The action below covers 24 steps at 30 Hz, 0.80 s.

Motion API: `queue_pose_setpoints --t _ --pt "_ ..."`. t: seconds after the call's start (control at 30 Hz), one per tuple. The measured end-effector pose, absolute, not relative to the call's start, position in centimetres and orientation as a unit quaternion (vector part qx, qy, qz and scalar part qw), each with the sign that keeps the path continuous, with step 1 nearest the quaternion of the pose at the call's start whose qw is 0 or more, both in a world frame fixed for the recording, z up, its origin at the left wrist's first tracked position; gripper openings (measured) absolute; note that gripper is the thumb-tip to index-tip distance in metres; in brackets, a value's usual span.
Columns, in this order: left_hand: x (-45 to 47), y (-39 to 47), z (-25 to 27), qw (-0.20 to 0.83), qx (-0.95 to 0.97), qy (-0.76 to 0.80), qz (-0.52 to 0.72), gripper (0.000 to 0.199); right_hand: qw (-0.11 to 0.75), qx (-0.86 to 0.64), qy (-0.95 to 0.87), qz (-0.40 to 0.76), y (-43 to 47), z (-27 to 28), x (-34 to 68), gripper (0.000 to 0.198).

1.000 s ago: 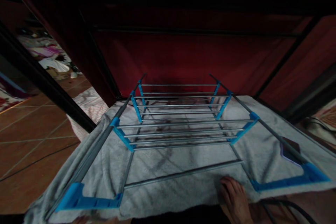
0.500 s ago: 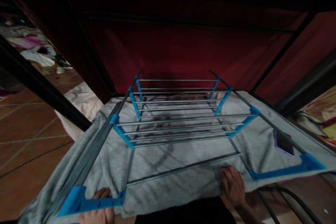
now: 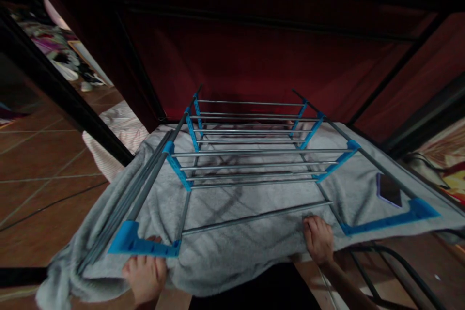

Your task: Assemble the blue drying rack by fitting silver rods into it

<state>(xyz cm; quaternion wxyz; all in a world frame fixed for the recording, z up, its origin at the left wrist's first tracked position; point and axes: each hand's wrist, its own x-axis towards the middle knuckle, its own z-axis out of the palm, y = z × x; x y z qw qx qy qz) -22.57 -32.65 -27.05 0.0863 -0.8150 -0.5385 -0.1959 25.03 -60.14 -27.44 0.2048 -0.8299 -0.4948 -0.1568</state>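
A shoe rack of grey metal tubes and blue plastic brackets (image 3: 178, 171) lies across a grey blanket (image 3: 232, 252). At the near left, my left hand (image 3: 145, 273) is closed at the lower edge of the blue end bracket (image 3: 143, 246); part of a finger seems to show behind it. My right hand (image 3: 319, 240) has its fingers curled down on the blanket, just right of the near cross tube (image 3: 257, 217). The right end bracket (image 3: 392, 220) sits farther right, apart from that hand. Several loose grey tubes (image 3: 123, 203) lie along the rack's left side.
A phone (image 3: 388, 190) lies on the blanket at the right. Behind the rack rises a dark red panel (image 3: 232, 68). On the left are a tiled floor (image 3: 47, 164), a striped cloth (image 3: 119, 128) and a heap of clothes. A metal frame (image 3: 395, 271) stands at the lower right.
The rack's near end and both hands appear higher in view, the left hand now showing more fully. The camera view has shifted slightly, and the rack's left side sits farther right.
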Motion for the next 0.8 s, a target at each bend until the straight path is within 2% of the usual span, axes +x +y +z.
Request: queue_pose_setpoints --t 0.33,0.53,0.6,0.7,0.8 --pt "-22.3 -32.5 -26.9 0.103 -0.805 -0.556 -0.179 0.04 0.2 -0.849 -0.466 -0.149 -59.7 -26.6 24.8 0.025" --pt "-22.2 -32.7 -26.8 0.103 -0.81 -0.544 -0.195 0.035 0.316 -0.802 -0.494 -0.115 -62.3 -26.7 21.6 0.027" --pt "-22.1 -32.8 -26.6 0.096 -0.81 -0.54 -0.206 0.032 0.322 -0.778 -0.535 -0.067 -63.8 -27.9 18.5 0.026" --pt "-21.8 -32.9 -26.1 0.085 -0.81 -0.537 -0.219 0.03 0.254 -0.724 -0.637 0.082 -64.7 -30.4 13.7 0.031" --pt "-21.6 -33.1 -25.1 0.065 -0.819 -0.522 -0.229 0.032 0.182 -0.764 -0.602 0.142 -63.2 -32.7 11.1 0.038"
